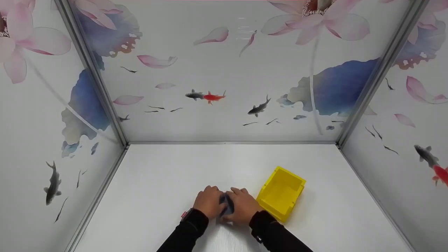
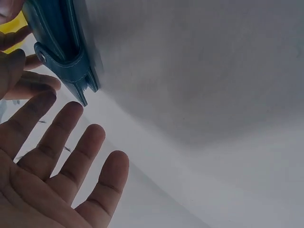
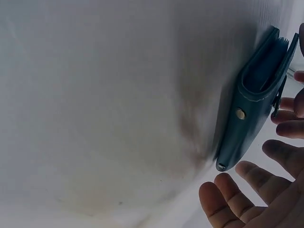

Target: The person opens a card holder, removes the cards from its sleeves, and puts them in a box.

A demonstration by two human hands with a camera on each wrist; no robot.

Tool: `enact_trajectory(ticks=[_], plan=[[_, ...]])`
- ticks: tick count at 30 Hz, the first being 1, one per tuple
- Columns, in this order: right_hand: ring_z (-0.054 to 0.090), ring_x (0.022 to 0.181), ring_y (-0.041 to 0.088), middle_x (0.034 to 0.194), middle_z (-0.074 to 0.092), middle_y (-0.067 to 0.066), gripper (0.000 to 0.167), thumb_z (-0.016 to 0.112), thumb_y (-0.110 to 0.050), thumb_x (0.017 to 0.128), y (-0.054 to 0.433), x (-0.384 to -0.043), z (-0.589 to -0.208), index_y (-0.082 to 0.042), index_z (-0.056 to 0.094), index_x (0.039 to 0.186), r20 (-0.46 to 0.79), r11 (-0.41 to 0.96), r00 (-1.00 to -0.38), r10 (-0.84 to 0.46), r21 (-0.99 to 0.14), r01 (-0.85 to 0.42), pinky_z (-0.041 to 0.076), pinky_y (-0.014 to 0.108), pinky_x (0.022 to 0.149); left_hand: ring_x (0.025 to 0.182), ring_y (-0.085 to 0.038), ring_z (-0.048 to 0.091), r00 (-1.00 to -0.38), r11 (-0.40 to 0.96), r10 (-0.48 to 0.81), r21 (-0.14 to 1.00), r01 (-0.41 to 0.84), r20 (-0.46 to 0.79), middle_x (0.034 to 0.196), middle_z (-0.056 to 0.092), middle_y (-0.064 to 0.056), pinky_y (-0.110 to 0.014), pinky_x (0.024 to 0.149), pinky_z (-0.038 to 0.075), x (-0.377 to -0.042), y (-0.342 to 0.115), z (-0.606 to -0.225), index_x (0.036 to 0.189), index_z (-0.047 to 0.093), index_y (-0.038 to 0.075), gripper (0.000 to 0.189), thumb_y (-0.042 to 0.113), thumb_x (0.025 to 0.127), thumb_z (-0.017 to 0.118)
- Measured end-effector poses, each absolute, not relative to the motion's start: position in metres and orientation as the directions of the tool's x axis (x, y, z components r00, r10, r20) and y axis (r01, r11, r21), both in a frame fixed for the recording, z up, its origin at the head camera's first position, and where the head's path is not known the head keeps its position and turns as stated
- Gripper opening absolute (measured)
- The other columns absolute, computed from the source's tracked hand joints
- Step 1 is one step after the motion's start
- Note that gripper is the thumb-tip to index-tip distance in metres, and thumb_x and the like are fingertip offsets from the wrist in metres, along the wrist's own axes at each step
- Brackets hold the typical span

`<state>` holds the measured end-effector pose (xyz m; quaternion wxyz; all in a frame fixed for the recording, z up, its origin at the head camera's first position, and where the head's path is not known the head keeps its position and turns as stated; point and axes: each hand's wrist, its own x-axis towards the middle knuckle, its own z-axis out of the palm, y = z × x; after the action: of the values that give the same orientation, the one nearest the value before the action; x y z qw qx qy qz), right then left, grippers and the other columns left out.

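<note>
A dark teal wallet point(image 1: 228, 207) with a snap strap is between my two hands, low over the white table. My left hand point(image 1: 209, 202) holds it from the left, thumb against its side. From the other side my right hand point(image 1: 245, 207) grips it, thumb at the near end and fingers at the far end. In the left wrist view the strap point(image 2: 71, 70) wraps one end of the wallet, with my left fingers spread just beyond. A metal snap point(image 3: 240, 113) shows on the wallet's spine in the right wrist view; its layered edges part slightly.
A yellow plastic bin point(image 1: 283, 191) sits turned at an angle, right beside my right hand. White panels printed with flowers and fish point(image 1: 257, 109) enclose the table at the back and both sides, joined by grey metal posts point(image 1: 381, 75).
</note>
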<state>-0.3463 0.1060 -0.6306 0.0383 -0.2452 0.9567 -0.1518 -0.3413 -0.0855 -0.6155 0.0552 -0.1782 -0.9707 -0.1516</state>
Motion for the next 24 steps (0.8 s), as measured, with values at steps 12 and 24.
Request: enact_trajectory(ticks=[12,24], plan=[[0.059,0.142,0.038,0.161,0.065,0.015,0.106,0.092,-0.077,0.079,0.104,-0.344,-0.638,-0.012,0.066,0.158,-0.007,0.834,-0.9,-0.437,-0.377,-0.402,0.055,0.053,0.12,0.099,-0.027,0.066,-0.923,0.902,0.34,0.214,0.374,0.18,0.104,0.075,-0.006,-0.049,0.082,0.059,-0.34,-0.079,-0.625,0.112,0.088,0.015,0.03,0.035,0.09,0.095],[0.06,0.141,0.037,0.16,0.066,0.015,0.097,0.093,-0.07,0.083,0.104,-0.339,-0.636,-0.012,0.067,0.157,0.015,0.833,-0.902,-0.431,-0.379,-0.404,0.057,0.052,0.118,0.077,-0.022,0.067,-0.936,0.893,0.289,0.297,0.339,0.2,0.089,0.07,-0.005,-0.039,0.071,0.059,-0.338,-0.07,-0.626,0.086,0.079,0.012,0.014,0.017,0.095,0.089]])
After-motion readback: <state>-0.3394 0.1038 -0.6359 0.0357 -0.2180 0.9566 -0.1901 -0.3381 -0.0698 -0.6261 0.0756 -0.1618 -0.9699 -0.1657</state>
